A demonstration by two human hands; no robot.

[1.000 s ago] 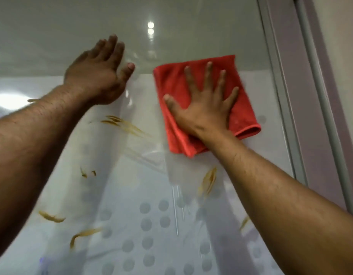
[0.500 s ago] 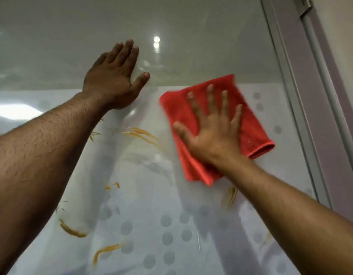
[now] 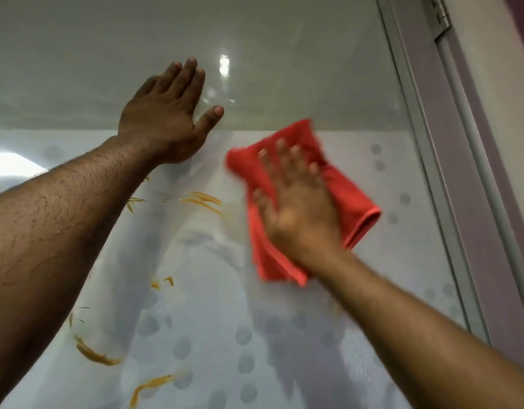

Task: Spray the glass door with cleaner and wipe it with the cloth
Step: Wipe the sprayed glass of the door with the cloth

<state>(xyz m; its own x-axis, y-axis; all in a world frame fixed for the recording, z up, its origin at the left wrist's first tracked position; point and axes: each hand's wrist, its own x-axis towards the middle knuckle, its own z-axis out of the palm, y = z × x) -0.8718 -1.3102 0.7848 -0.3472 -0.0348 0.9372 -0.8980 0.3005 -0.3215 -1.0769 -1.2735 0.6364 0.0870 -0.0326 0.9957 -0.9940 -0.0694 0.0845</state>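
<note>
The tall clear glass door (image 3: 284, 69) stands right in front of the person, patterned behind with pale grey dots and orange streaks, and pressed against it just right of centre is a folded red microfibre cloth (image 3: 352, 202). The right hand (image 3: 299, 208) lies flat over the cloth with its fingers spread and straight, blurred as if mid-wipe. The left hand (image 3: 166, 122) is also flat on the glass, fingers straight and close together, just beside the cloth's upper left corner, bracing. A grey metal door frame (image 3: 432, 178) runs down the right side with a hinge (image 3: 442, 16) near the top. No cleaner bottle shows. As I judge it, the cloth could slip out from under that flat palm, and the bare left palm may leave fresh smears on the glass.
</note>
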